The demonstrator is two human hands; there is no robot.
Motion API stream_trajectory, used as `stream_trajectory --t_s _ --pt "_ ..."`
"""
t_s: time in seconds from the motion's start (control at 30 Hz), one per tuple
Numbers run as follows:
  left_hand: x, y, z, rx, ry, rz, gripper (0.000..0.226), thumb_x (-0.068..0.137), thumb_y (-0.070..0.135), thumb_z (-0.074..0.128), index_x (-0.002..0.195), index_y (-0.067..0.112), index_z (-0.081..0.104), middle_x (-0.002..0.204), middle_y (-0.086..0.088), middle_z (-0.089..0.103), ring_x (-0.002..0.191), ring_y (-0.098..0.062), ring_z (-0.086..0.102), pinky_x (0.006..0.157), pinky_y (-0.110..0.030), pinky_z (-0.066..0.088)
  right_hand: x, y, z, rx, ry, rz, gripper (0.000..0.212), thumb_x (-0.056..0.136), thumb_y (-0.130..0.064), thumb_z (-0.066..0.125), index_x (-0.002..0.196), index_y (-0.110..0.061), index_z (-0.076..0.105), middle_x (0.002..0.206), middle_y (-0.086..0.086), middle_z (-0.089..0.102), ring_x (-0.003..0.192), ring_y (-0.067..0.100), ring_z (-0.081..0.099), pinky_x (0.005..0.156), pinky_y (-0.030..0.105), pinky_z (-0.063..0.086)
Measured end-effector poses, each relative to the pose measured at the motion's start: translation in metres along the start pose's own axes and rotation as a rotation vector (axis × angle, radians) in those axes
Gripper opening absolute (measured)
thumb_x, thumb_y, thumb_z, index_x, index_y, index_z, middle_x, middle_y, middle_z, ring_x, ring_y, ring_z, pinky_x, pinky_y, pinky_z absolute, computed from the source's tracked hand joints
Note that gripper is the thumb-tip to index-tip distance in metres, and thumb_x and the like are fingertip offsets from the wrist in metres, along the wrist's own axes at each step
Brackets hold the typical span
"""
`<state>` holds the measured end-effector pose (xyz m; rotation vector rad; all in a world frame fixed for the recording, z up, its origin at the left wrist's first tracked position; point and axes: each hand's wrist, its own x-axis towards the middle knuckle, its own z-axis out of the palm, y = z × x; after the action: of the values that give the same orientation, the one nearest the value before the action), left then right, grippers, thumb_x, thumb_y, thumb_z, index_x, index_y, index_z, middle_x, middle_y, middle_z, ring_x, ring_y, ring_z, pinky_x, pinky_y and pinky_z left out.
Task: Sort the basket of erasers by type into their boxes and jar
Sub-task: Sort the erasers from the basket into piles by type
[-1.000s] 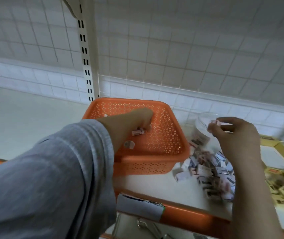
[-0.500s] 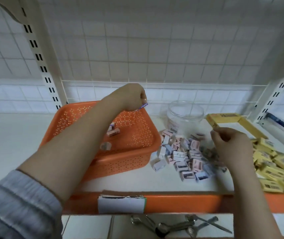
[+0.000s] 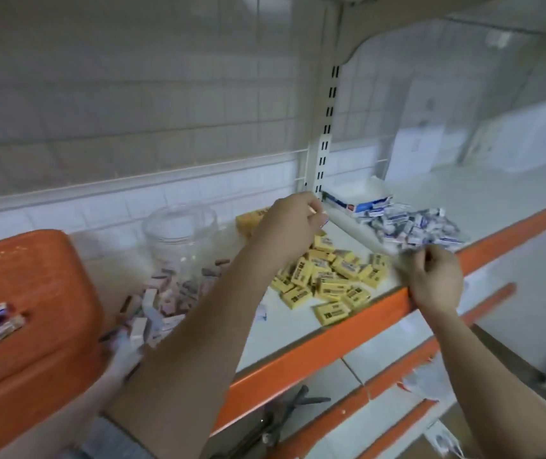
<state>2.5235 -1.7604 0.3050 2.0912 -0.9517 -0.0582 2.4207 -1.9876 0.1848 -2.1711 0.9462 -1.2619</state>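
Pinching eraser (image 3: 324,220) in left grip (image 3: 293,223)

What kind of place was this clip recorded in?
Probably a stationery shop aisle: an orange-edged white metal shelf on a slotted upright post, with loose piles of yellow wrapped erasers and blue-and-white wrapped erasers being sorted.

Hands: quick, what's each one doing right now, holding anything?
Left hand: fingers pinch a small eraser above the yellow erasers.
Right hand: fingers curled; what it holds, if anything, cannot be told.
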Motion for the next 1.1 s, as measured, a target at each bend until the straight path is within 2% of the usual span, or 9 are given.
stream_trajectory --t_s 0.13,0.23,0.33,0.53,0.67,0.83,0.93,1.0,1.1 --pt "0.051 0.021 0.043 -0.009 -0.093 0.053 0.019 0.085 0.028 0.067 0.101 0.019 0.063 0.087 0.005 0.058 0.084 -0.017 0.061 0.075 -0.033 0.051 0.002 0.010 0.007 0.121 0.048 0.013 0.037 0.087 -0.032 0.034 0.059 -0.009 0.039 0.059 0.007 0.042 0.062 0.025 0.038 0.059 0.031 0.021" --pt "0.099 0.034 0.079 0.042 -0.167 0.072 0.022 0.080 0.025 0.073 0.098 0.017 0.066 0.094 0.001 0.062 0.089 -0.021 0.061 0.079 -0.034 0.051 0.001 0.016 0.012 0.168 0.070 0.030 0.039 0.087 -0.035 0.034 0.060 -0.007 0.040 0.061 0.007 0.043 0.065 0.024 0.038 0.060 0.032 0.025" --pt "0.139 0.043 0.113 0.068 -0.224 0.068 0.021 0.080 0.020 0.073 0.099 0.013 0.066 0.104 -0.005 0.063 0.093 -0.023 0.062 0.082 -0.034 0.052 0.000 0.018 0.014 0.196 0.092 0.029 0.037 0.086 -0.035 0.034 0.061 -0.009 0.037 0.062 0.002 0.040 0.066 0.023 0.038 0.060 0.035 0.030" --pt "0.182 0.057 0.143 0.082 -0.265 0.045 0.018 0.086 0.021 0.065 0.098 0.009 0.068 0.106 -0.007 0.067 0.093 -0.021 0.062 0.079 -0.026 0.047 0.002 0.020 0.014 0.233 0.118 0.013 0.035 0.088 -0.036 0.035 0.061 -0.014 0.033 0.060 -0.007 0.034 0.065 0.017 0.035 0.059 0.029 0.024" --pt "0.164 0.052 0.116 0.248 -0.309 0.124 0.020 0.090 0.015 0.053 0.100 0.010 0.070 0.099 0.000 0.064 0.081 -0.014 0.058 0.065 -0.022 0.045 0.002 0.020 0.014 0.221 0.098 -0.005 0.038 0.087 -0.037 0.034 0.061 -0.010 0.038 0.062 0.003 0.042 0.067 0.018 0.037 0.061 0.030 0.026" --pt "0.110 0.030 0.055 0.327 -0.336 0.109 0.021 0.090 0.021 0.055 0.104 0.014 0.069 0.104 0.002 0.066 0.088 -0.014 0.059 0.077 -0.027 0.048 0.003 0.011 0.013 0.141 0.078 0.022 0.037 0.086 -0.035 0.038 0.061 -0.009 0.046 0.061 0.009 0.050 0.064 0.028 0.046 0.059 0.036 0.037" --pt "0.068 0.021 0.006 0.348 -0.307 0.067 0.022 0.091 0.024 0.055 0.107 0.017 0.069 0.098 0.005 0.062 0.090 -0.015 0.059 0.075 -0.028 0.048 -0.004 -0.032 0.015 0.155 0.130 0.145 0.035 0.087 -0.028 0.042 0.060 -0.007 0.050 0.055 0.013 0.052 0.056 0.033 0.049 0.053 0.036 0.038" --pt "0.036 0.013 -0.029 0.308 -0.257 0.022 0.021 0.091 0.027 0.057 0.106 0.020 0.069 0.098 0.009 0.062 0.093 -0.012 0.059 0.080 -0.026 0.048 -0.014 -0.078 0.021 0.185 0.111 0.127 0.034 0.087 -0.028 0.042 0.064 -0.007 0.056 0.058 0.014 0.056 0.059 0.034 0.051 0.056 0.036 0.039" --pt "-0.019 -0.005 -0.084 0.170 -0.131 -0.075 0.018 0.089 0.032 0.059 0.101 0.024 0.071 0.090 0.012 0.067 0.085 -0.004 0.062 0.076 -0.020 0.049 -0.033 -0.151 0.035 0.324 -0.095 0.042 0.028 0.090 -0.023 0.047 0.065 -0.012 0.054 0.058 0.005 0.051 0.060 0.028 0.048 0.057 0.032 0.034"
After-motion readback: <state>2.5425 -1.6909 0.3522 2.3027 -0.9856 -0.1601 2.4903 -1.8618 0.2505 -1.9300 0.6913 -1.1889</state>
